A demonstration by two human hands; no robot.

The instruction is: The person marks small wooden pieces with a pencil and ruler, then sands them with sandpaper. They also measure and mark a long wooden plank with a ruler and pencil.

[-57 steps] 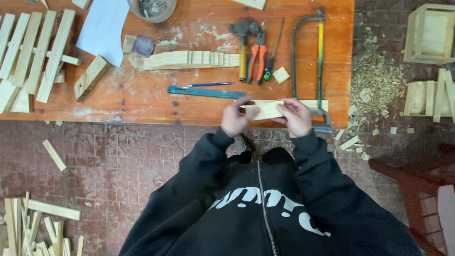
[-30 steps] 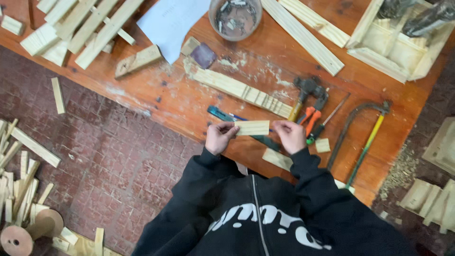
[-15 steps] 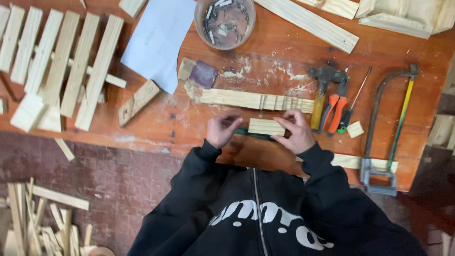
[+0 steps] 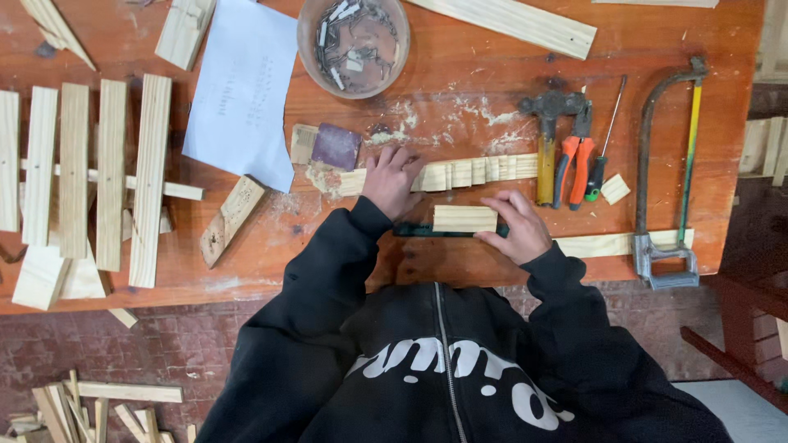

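Note:
My right hand (image 4: pixel 515 226) holds a short pale wood block (image 4: pixel 464 218) by its right end, just above the near edge of the orange-brown workbench (image 4: pixel 345 271). A dark green ruler (image 4: pixel 427 232) lies under the block. My left hand (image 4: pixel 392 179) rests with its fingers spread on the left part of a row of short wood pieces (image 4: pixel 472 172) that lie side by side across the bench. A small purple sanding pad (image 4: pixel 335 147) sits just left of that hand.
A hammer (image 4: pixel 548 139), orange pliers (image 4: pixel 576 161) and a screwdriver (image 4: pixel 604 148) lie to the right, with a hacksaw (image 4: pixel 666 180) beyond. A bowl of nails (image 4: pixel 353 43) and a blue-white sheet (image 4: pixel 243 90) are at the back. Slats (image 4: pixel 98 176) lie left. Offcuts (image 4: pixel 82 402) litter the brick floor.
My left hand has let go of the block and moved up onto the row of short pieces. My right hand still holds the block, now lower and nearer the bench edge.

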